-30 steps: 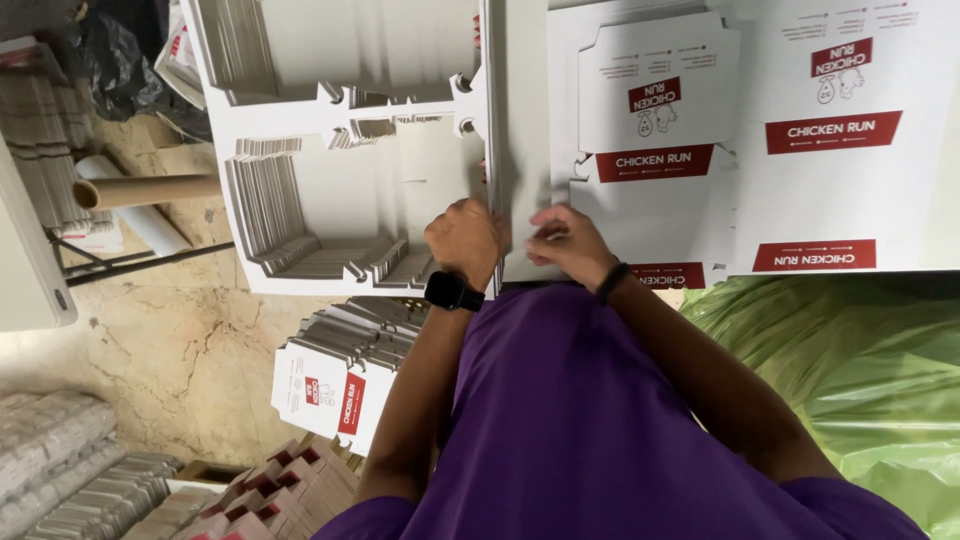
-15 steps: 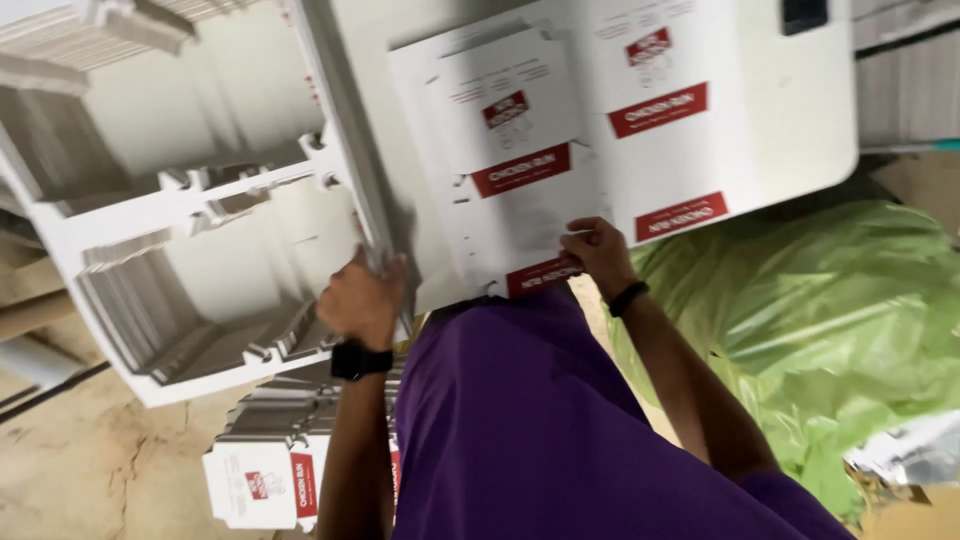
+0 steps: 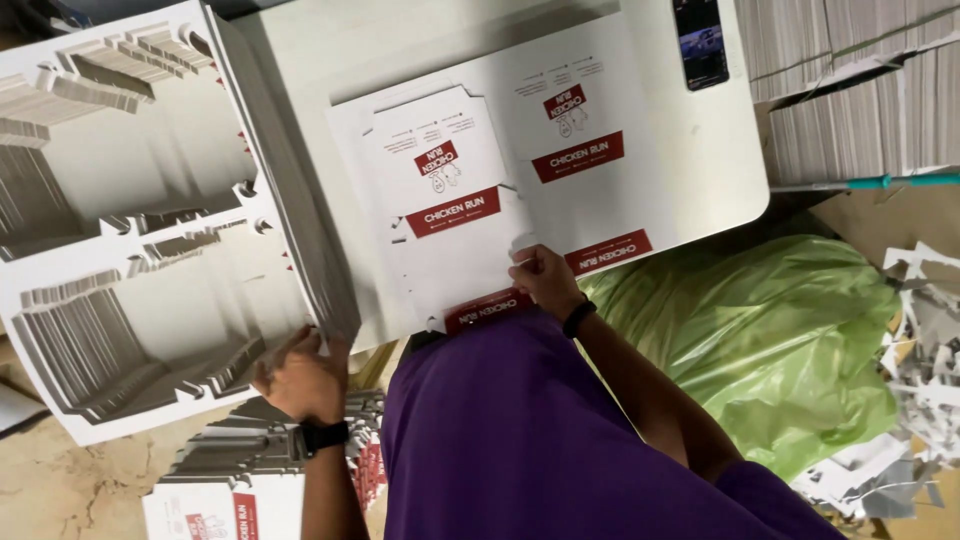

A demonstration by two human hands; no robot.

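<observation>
Overhead, at a white table [image 3: 700,150]: left hand [image 3: 300,375] closed on the near corner of a tall stack of die-cut white sheets [image 3: 160,230] overhanging the table's left edge; right hand [image 3: 545,280] pressed fingers-down on a flat printed carton blank [image 3: 450,215] at the near edge, grip not discernible. Second blank [image 3: 590,150] alongside, toward the middle. Dark phone [image 3: 700,40] near the far right corner, bare tabletop around it. Green plastic bag [image 3: 760,330] crowding the floor beyond the right side; more printed blanks [image 3: 230,495] stacked below the left hand.
</observation>
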